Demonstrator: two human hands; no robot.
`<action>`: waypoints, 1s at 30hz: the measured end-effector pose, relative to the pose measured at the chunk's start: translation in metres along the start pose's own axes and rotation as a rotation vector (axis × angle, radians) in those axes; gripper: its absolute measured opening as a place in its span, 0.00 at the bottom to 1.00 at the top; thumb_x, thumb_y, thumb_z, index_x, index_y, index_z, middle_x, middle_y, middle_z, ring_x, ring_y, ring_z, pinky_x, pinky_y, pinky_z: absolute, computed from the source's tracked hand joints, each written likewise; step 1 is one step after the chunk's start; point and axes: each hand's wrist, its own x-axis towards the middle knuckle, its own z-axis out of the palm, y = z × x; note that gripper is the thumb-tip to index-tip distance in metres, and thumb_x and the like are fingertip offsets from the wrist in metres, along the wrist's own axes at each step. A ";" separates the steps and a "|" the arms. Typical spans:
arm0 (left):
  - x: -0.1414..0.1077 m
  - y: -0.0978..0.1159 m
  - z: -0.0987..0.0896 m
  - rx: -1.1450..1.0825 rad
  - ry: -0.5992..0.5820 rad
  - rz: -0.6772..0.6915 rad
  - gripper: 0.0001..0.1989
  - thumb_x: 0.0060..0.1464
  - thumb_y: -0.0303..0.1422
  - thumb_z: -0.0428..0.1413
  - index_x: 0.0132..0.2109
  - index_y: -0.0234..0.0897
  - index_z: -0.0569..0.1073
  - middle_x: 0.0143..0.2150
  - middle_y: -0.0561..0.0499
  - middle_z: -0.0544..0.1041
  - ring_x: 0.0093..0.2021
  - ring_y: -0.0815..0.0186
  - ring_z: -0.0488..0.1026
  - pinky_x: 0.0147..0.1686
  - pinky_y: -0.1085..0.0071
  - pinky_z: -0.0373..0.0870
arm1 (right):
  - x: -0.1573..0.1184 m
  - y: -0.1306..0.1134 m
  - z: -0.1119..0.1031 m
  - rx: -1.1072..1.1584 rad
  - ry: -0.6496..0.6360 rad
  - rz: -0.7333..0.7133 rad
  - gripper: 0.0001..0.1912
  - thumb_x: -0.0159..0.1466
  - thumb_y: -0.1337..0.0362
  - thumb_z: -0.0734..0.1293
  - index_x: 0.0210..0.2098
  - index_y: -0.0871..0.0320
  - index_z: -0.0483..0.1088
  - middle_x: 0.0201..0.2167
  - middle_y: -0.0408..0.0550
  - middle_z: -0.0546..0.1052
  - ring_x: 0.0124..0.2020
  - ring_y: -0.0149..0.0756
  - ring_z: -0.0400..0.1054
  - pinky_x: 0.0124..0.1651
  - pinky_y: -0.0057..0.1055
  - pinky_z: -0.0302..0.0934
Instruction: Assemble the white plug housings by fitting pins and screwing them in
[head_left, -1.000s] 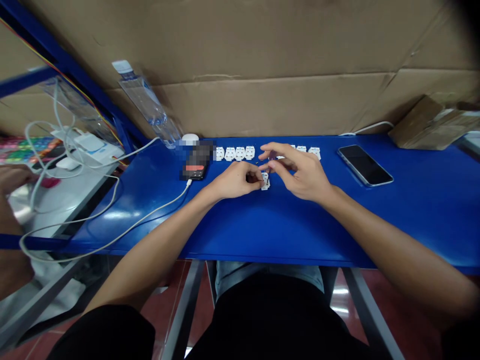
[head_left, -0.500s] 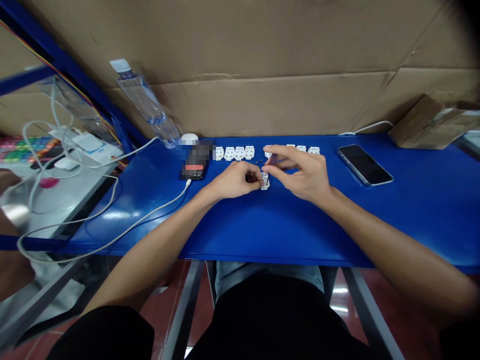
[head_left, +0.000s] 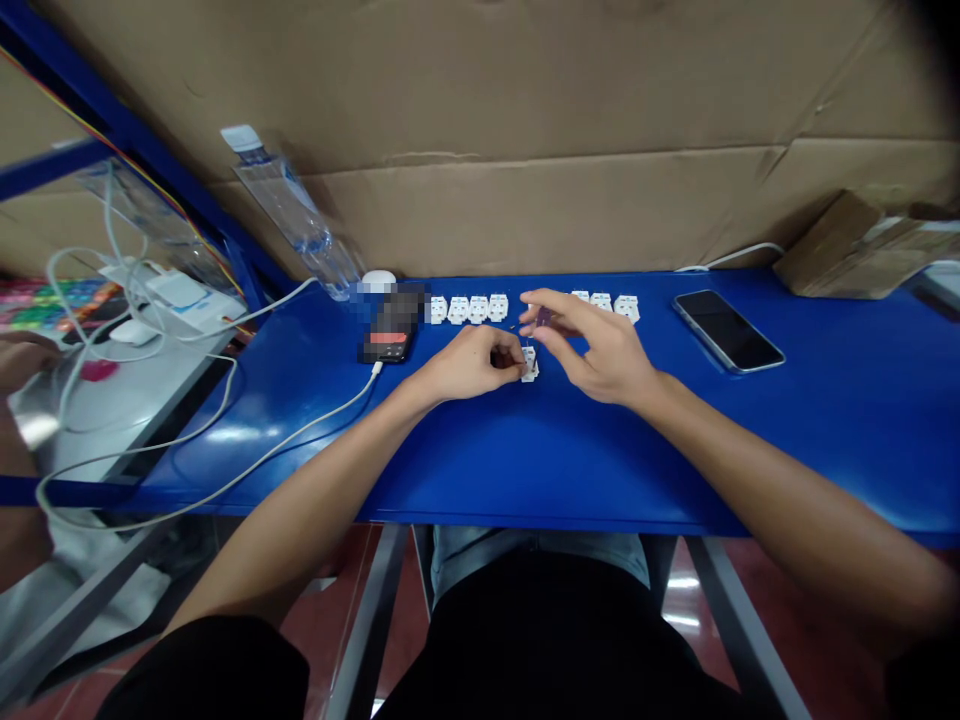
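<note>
My left hand (head_left: 480,362) pinches the left side of a small white part (head_left: 530,365) on the blue table (head_left: 480,450). Just above and to the right, my right hand (head_left: 592,345) holds a small purple tool (head_left: 544,318) between thumb and fingers, its thin tip pointing down at the white part. Behind my left hand lies a row of several similar white parts (head_left: 478,309). More white parts (head_left: 625,308) lie behind my right hand, which partly hides them.
A black phone (head_left: 394,325) with a cable lies at the left, near a leaning plastic bottle (head_left: 292,210). Another phone (head_left: 729,330) lies at the right, before a cardboard box (head_left: 832,250). A person's arm (head_left: 19,450) shows at the far left.
The fingers of my right hand have shifted around the purple tool, and a thin tip now shows below it. The person's arm at the far left has moved slightly.
</note>
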 end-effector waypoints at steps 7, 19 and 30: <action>0.000 -0.001 0.001 -0.019 0.001 -0.006 0.07 0.62 0.31 0.63 0.41 0.38 0.87 0.38 0.48 0.89 0.36 0.63 0.83 0.41 0.65 0.75 | 0.000 -0.001 0.000 -0.118 0.154 0.024 0.16 0.74 0.55 0.76 0.60 0.46 0.83 0.43 0.41 0.91 0.36 0.40 0.88 0.43 0.36 0.84; 0.000 -0.002 0.000 -0.011 -0.006 -0.002 0.07 0.63 0.32 0.62 0.41 0.37 0.86 0.36 0.48 0.88 0.35 0.64 0.82 0.40 0.65 0.73 | 0.001 -0.004 -0.001 -0.095 0.115 0.011 0.15 0.76 0.56 0.73 0.61 0.46 0.82 0.49 0.42 0.91 0.38 0.39 0.88 0.47 0.37 0.86; -0.002 -0.003 -0.013 0.034 -0.021 0.059 0.07 0.67 0.35 0.63 0.43 0.37 0.85 0.40 0.48 0.87 0.39 0.64 0.82 0.42 0.66 0.75 | -0.005 0.008 -0.002 0.113 -0.106 -0.008 0.21 0.83 0.61 0.61 0.74 0.47 0.67 0.59 0.51 0.84 0.48 0.40 0.88 0.57 0.42 0.85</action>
